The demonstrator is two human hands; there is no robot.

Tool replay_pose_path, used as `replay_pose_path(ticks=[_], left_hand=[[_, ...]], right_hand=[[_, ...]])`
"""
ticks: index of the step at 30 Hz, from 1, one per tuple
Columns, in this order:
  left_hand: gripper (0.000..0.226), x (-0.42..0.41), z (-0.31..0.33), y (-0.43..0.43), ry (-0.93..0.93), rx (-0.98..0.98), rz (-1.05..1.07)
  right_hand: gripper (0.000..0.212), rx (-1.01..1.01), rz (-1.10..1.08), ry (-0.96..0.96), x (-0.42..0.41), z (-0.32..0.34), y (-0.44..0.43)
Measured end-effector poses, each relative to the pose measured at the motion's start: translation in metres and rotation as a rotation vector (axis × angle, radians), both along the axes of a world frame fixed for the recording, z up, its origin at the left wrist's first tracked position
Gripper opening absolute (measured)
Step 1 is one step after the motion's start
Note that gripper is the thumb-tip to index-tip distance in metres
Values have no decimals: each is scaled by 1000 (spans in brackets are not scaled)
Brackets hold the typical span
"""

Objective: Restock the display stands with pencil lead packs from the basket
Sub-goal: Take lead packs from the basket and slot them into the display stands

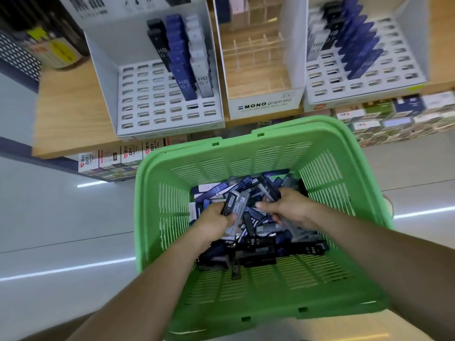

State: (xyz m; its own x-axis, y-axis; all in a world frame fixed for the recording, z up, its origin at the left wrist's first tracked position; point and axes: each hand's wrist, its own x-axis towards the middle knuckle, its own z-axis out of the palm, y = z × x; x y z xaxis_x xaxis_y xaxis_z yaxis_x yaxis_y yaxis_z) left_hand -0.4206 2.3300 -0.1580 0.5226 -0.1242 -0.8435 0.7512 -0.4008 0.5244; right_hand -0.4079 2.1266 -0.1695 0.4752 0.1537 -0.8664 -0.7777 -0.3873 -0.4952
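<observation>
A green plastic basket (157,198) sits on the floor below me, with a heap of black, blue and grey pencil lead packs (261,244) in its bottom. Both my hands are down inside it. My left hand (216,220) grips a few grey and black packs (234,205), held upright. My right hand (290,207) is curled round other packs in the heap. On the shelf above stand two white slotted display stands: the left stand (138,99) holds black, blue and grey packs in its back right slots, and the right stand (364,87) holds mostly blue ones.
A MONO graph box (266,107) with clear dividers stands between the two stands on the wooden shelf (73,114). Rows of small boxed goods (394,116) line the shelf below. Grey floor lies to the left and right of the basket.
</observation>
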Motion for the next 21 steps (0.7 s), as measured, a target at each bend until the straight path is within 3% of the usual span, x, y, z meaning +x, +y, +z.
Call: replay_pose_path(ticks=[3,6,10,14,18,21], left_hand=[[11,-3,22,-15,19,-157,220],[12,-7,43,-27,-82,-182,277],[13,-7,75,-30,-269,-166,220],[22,2,114,-29,-436,-68,127],[20,9,152,-31,-438,-82,188],[9,12,178,-29,-496,-107,229]], right_hand=[[63,121,-302,72,-10,18,20],[69,266,-487,76,-15,39,38],[51,483,-679,70,-19,64,43],[35,564,-713,26,-21,97,40],[35,648,-715,-14,-15,132,32],[23,675,-691,-52,-9,157,31]])
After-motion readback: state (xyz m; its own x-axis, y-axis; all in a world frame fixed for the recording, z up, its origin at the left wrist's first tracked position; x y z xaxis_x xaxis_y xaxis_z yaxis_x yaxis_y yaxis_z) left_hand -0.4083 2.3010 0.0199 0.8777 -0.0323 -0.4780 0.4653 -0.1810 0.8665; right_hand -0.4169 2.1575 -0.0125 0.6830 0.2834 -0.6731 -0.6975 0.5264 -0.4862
